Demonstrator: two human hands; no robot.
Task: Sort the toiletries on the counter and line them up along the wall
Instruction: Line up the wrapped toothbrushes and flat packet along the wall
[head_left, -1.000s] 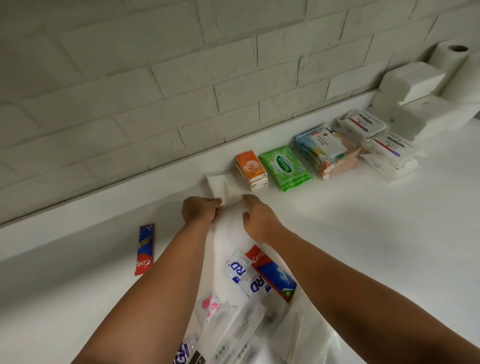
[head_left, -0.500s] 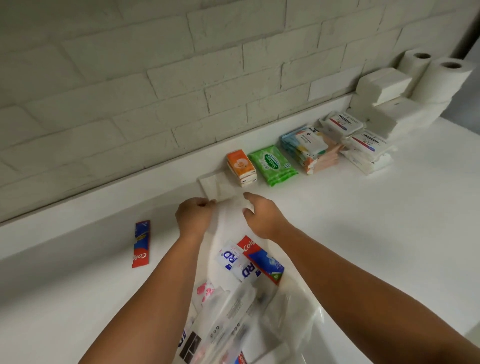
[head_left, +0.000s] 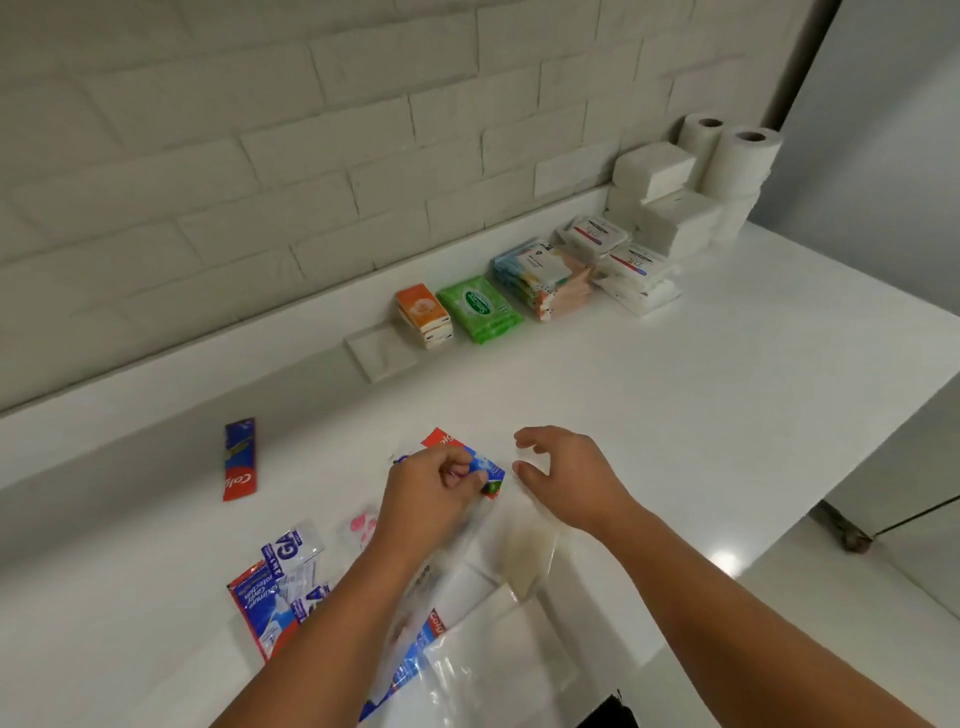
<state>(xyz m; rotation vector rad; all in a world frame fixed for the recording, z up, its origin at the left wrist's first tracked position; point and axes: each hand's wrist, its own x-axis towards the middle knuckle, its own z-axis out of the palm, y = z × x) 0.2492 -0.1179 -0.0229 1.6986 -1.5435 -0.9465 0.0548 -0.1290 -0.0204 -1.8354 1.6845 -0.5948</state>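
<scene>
Both hands now sit back from white pack (head_left: 383, 351) left of green Sanicare wipes (head_left: 480, 307); left hand (head_left: 431, 493) pinches red-blue Colgate sachet (head_left: 485, 465) well in front of wipes, right hand (head_left: 566, 478) beside it, fingers spread, holding nothing.

Head-worn view, downward over counter (head_left: 675, 415)

- Along wall, lying flat, side by side: white pack (head_left: 382, 351), orange tissue pack (head_left: 422, 312), green wipes pack (head_left: 480, 308).
- Red-blue toothpaste box (head_left: 239, 460): flat, alone, apart from row.
- Second toothpaste box (head_left: 488, 467): mid-counter, partly covered.
- Blue-white sachet (head_left: 291, 551): loose, nearer front.
</scene>
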